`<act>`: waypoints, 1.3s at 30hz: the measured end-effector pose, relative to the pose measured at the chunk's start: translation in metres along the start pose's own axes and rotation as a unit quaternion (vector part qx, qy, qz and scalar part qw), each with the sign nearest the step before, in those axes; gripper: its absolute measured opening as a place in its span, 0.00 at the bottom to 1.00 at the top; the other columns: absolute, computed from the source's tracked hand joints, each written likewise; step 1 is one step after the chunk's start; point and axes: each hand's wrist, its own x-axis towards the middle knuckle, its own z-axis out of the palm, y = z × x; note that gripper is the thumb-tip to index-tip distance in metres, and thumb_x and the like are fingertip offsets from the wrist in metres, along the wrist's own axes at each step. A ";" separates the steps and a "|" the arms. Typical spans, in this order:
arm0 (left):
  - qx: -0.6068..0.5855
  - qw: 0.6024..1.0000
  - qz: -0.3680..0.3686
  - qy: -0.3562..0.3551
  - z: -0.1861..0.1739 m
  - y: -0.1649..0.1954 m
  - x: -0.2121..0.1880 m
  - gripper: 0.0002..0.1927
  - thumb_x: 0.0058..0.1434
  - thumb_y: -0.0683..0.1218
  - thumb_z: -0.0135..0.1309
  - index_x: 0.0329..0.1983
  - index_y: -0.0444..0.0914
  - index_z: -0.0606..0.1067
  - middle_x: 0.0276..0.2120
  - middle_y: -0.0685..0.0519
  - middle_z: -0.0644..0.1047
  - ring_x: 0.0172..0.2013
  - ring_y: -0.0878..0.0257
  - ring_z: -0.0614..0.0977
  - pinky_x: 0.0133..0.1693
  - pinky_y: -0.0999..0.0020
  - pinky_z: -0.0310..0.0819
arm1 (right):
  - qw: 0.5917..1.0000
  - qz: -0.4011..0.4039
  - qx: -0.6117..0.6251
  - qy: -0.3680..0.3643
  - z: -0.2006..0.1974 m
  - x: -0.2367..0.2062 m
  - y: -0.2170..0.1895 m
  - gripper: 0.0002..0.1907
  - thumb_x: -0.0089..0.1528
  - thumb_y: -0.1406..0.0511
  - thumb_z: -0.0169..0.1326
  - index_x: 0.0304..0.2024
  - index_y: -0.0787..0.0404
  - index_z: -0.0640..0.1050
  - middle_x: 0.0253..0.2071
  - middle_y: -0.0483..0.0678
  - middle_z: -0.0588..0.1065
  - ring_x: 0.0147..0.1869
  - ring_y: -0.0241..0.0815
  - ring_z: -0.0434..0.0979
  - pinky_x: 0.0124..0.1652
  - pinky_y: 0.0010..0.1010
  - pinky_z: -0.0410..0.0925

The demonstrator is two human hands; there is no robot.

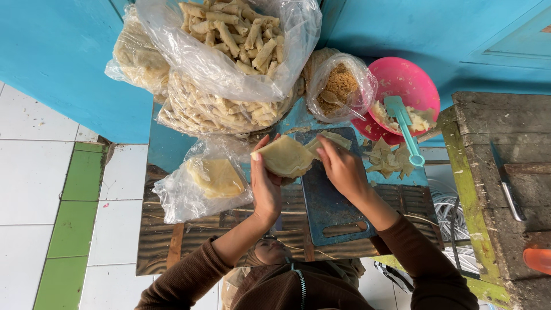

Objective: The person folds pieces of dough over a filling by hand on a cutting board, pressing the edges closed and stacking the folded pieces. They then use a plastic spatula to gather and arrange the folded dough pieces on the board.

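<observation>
While both hands, left (266,186) and right (342,167), pinch the thin pale-yellow pastry wrapper (285,156), uneven finger tension may tear it.

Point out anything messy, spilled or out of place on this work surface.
Torn wrapper scraps lie loose on the tabletop beside the blue cutting board, right of the right hand. The turquoise scoop juts over the rim of the pink bowl. Nothing else looks off; the left hand holds a wrapper.
</observation>
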 end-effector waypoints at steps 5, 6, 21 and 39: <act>-0.043 0.996 -0.004 -0.074 -0.001 -0.003 -0.004 0.35 0.75 0.62 0.31 0.78 0.39 0.52 0.73 0.46 0.63 0.65 0.53 0.72 0.61 0.59 0.71 | 0.968 -0.161 0.140 0.135 -0.012 -0.008 -0.051 0.08 0.64 0.70 0.61 0.46 0.63 0.78 0.47 0.51 0.80 0.50 0.48 0.83 0.48 0.34 0.75; -0.048 0.996 -0.001 -0.076 -0.001 -0.004 -0.006 0.35 0.75 0.62 0.32 0.79 0.39 0.51 0.73 0.45 0.62 0.65 0.53 0.71 0.62 0.59 0.70 | 0.961 -0.169 0.178 0.124 -0.013 -0.008 -0.061 0.09 0.63 0.70 0.63 0.45 0.62 0.78 0.46 0.50 0.80 0.50 0.46 0.83 0.48 0.33 0.75; 0.277 0.945 0.109 -0.134 0.001 0.003 -0.023 0.40 0.76 0.65 0.21 0.82 0.38 0.37 0.81 0.48 0.48 0.78 0.54 0.54 0.75 0.55 0.29 | 0.966 -0.138 0.134 0.173 -0.017 -0.014 -0.095 0.10 0.60 0.73 0.64 0.44 0.64 0.80 0.48 0.50 0.80 0.48 0.47 0.82 0.45 0.33 0.74; 0.384 0.906 0.133 -0.120 0.006 0.012 -0.024 0.33 0.76 0.53 0.31 0.81 0.37 0.44 0.78 0.46 0.58 0.75 0.51 0.64 0.73 0.57 0.43 | 0.862 0.025 0.506 -0.009 0.006 -0.011 -0.041 0.07 0.66 0.73 0.56 0.45 0.72 0.80 0.53 0.49 0.74 0.51 0.34 0.78 0.50 0.25 0.74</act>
